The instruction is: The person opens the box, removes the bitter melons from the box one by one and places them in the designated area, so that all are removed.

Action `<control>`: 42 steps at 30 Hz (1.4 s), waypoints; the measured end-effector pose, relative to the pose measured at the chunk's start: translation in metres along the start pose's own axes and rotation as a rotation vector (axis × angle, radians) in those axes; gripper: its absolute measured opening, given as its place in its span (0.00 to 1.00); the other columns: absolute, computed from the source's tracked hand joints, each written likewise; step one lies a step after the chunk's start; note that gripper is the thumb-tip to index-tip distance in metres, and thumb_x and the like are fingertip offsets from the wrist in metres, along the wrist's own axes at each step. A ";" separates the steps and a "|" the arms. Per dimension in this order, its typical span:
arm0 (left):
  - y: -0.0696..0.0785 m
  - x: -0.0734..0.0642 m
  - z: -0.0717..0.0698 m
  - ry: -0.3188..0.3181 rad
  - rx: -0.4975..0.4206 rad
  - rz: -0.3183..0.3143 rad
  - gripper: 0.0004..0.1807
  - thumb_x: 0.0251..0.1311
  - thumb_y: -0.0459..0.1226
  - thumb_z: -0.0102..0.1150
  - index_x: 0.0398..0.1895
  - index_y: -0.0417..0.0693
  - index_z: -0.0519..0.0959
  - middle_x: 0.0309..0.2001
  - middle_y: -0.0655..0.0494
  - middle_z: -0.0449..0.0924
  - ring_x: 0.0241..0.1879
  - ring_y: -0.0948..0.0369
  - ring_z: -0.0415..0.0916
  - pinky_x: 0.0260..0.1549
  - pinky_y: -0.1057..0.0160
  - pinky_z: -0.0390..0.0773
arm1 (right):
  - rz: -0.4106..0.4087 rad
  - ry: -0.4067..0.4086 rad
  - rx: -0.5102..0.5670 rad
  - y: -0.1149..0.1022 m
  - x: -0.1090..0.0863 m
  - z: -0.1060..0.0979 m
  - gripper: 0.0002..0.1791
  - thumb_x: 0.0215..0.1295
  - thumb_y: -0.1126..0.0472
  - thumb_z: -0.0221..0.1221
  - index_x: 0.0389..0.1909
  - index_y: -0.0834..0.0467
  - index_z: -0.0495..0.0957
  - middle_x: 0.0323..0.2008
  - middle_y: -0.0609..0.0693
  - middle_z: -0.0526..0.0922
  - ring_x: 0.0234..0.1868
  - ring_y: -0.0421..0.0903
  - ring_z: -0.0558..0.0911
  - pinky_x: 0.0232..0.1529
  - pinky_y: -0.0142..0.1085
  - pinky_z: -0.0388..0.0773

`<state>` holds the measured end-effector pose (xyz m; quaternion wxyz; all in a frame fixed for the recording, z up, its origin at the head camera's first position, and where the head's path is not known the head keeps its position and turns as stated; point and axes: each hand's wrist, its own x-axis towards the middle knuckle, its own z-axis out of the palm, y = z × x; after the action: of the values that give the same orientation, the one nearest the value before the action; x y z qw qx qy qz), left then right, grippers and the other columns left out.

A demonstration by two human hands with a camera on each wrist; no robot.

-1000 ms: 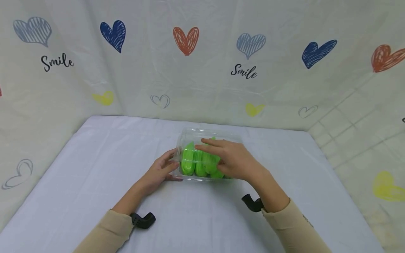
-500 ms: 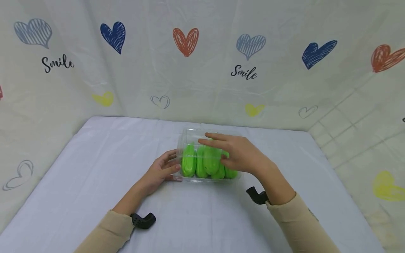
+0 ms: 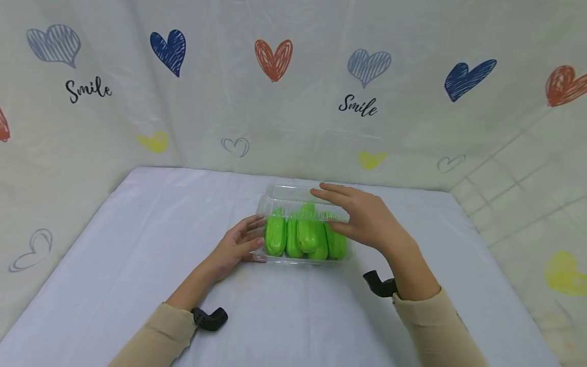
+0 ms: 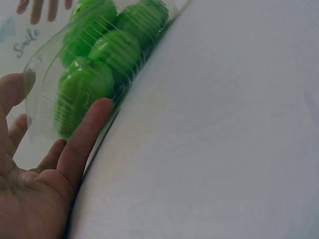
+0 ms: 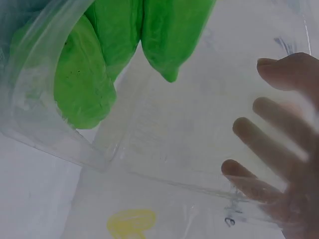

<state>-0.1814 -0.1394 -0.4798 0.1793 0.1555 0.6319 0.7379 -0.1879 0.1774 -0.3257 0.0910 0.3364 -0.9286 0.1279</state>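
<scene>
A clear hinged plastic box (image 3: 304, 260) sits on the white-covered table, holding several glossy, elongated green vegetables (image 3: 309, 235) of uncertain kind. Its transparent lid (image 3: 293, 194) stands partly raised at the back. My left hand (image 3: 234, 248) holds the box's left end, thumb along the near side and fingers spread behind, as the left wrist view also shows. Above the box's right side is my right hand (image 3: 367, 216), fingers straight and spread at the lid. In the right wrist view, those fingers (image 5: 264, 149) show through clear plastic; exact contact is hard to tell.
The white cloth (image 3: 293, 316) covers the table. A pale curtain (image 3: 307, 117) printed with hearts and "Smile" hangs behind and along the sides. Each wrist wears a black mount, one below the left hand (image 3: 210, 319) and one below the right.
My right hand has moved up and to the right. The lid's front edge has risen with it, exposing more of the green vegetables. My left hand stays almost in place on the box.
</scene>
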 end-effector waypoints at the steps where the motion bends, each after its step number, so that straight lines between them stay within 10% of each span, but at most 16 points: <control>1: 0.000 0.000 0.000 -0.002 0.006 0.003 0.35 0.71 0.37 0.57 0.77 0.57 0.56 0.76 0.51 0.54 0.74 0.46 0.56 0.47 0.47 0.83 | 0.012 0.017 0.008 0.002 -0.002 0.000 0.40 0.56 0.61 0.71 0.71 0.39 0.69 0.70 0.45 0.71 0.59 0.50 0.80 0.35 0.39 0.79; 6: 0.000 0.000 0.000 -0.001 0.025 0.009 0.35 0.71 0.37 0.57 0.78 0.56 0.56 0.76 0.50 0.55 0.74 0.45 0.57 0.45 0.49 0.83 | 0.037 0.126 0.044 0.010 -0.010 0.004 0.38 0.56 0.65 0.68 0.70 0.42 0.71 0.68 0.47 0.74 0.57 0.49 0.80 0.30 0.37 0.72; 17: 0.001 0.000 0.001 0.003 0.035 -0.008 0.36 0.71 0.38 0.57 0.78 0.55 0.55 0.76 0.51 0.56 0.73 0.47 0.58 0.46 0.51 0.83 | 0.056 0.328 0.211 0.028 -0.019 0.008 0.37 0.54 0.72 0.69 0.67 0.49 0.74 0.66 0.48 0.76 0.67 0.50 0.75 0.61 0.48 0.74; 30: 0.004 -0.004 0.001 0.006 0.042 -0.016 0.36 0.70 0.38 0.57 0.78 0.56 0.55 0.76 0.51 0.56 0.74 0.47 0.57 0.47 0.50 0.83 | 0.121 0.479 0.391 0.033 -0.020 0.017 0.39 0.53 0.75 0.66 0.68 0.51 0.73 0.64 0.49 0.78 0.60 0.53 0.80 0.49 0.53 0.82; 42: 0.002 -0.004 -0.001 0.000 0.031 -0.013 0.36 0.70 0.37 0.57 0.78 0.54 0.54 0.76 0.50 0.55 0.74 0.45 0.57 0.46 0.49 0.83 | 0.177 0.558 0.537 0.009 -0.019 0.006 0.38 0.54 0.81 0.62 0.69 0.64 0.67 0.61 0.64 0.77 0.55 0.61 0.79 0.54 0.27 0.76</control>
<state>-0.1782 -0.1427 -0.4785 0.1819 0.1540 0.6441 0.7269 -0.1798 0.1933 -0.3372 0.2372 0.2192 -0.8271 0.4601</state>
